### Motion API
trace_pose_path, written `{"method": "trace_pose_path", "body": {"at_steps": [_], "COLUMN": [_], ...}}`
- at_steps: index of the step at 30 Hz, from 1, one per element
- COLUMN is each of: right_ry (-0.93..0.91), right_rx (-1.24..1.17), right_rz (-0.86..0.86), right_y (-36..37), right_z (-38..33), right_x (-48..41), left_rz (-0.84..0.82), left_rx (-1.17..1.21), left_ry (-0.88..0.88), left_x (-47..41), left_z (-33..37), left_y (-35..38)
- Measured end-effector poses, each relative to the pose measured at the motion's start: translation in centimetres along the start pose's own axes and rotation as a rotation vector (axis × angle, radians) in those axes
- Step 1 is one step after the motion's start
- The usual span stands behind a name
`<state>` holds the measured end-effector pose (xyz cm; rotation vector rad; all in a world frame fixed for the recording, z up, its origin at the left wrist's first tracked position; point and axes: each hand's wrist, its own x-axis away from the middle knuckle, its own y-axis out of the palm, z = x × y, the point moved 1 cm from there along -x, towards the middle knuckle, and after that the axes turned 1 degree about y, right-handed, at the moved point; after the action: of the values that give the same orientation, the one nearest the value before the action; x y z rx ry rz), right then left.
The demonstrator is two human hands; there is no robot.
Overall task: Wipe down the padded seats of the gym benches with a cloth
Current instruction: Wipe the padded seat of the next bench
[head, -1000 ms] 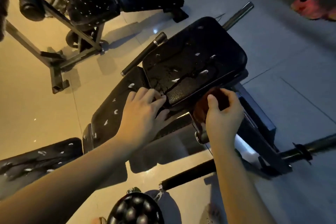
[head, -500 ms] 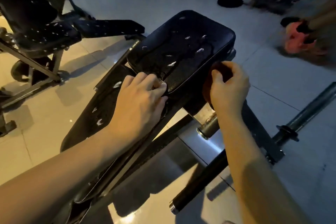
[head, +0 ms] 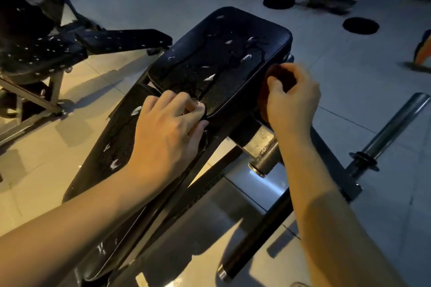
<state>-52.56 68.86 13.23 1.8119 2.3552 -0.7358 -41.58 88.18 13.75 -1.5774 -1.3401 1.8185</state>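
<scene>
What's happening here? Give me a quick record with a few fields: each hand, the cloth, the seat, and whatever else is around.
Left hand: grips the near edge of the seat pad, fingers curled
Right hand: holds the cloth against the pad's right side
Cloth: reddish-brown, bunched, mostly hidden by the hand
Seat pad: black, white flecks scattered on top
Nearby: second bench at left, two dark discs on the floor behind

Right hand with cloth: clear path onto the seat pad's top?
Probably yes. The right hand holds the cloth at the right side of the seat pad; nothing blocks its top; the left hand grips only the near corner.
</scene>
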Motion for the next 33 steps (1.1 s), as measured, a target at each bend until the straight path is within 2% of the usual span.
{"method": "trace_pose_path", "body": {"at_steps": [5, 12, 17, 23, 25, 29, 31, 33], "right_ry": [-0.132, -0.155, -0.281, -0.152, -0.214, -0.46, -0.468, -0.397], "right_rx": [0.047, 0.078, 0.057, 0.149, 0.148, 0.111, 0.106, 0.149], "right_rz": [-0.134, 0.0, -0.17, 0.073, 0.012, -0.204, -0.162, -0.086], "right_y": [1.3, -0.7, 0.8, -1.0, -0.3, 0.8, 0.3, -0.7], "right_z": [0.2, 0.6, 1.9, 1.8, 1.9, 2.8, 2.8, 2.8], "right_x": [6.2, -2.0, 4.9, -5.4, -3.5, 4.7, 2.9, -2.1], "left_rz": [0.049, 0.157, 0.178, 0.206, 0.231, 0.281, 0.297, 0.317], "left_rx": [-0.006, -0.005, -0.005, 0.015, 0.02, 0.017, 0.029, 0.064], "left_ry": [0.003, -0.008, -0.038, -0.076, -0.08, -0.075, -0.088, -0.116], "left_x": [0.2, 0.6, 0.8, 0.8, 0.9, 1.0, 1.0, 0.9], "left_z": [0.1, 0.5, 0.6, 1.4, 1.6, 1.8, 1.9, 2.0], "left_y": [0.4, 1.1, 1.3, 1.9, 2.2, 2.6, 2.6, 2.6]}}
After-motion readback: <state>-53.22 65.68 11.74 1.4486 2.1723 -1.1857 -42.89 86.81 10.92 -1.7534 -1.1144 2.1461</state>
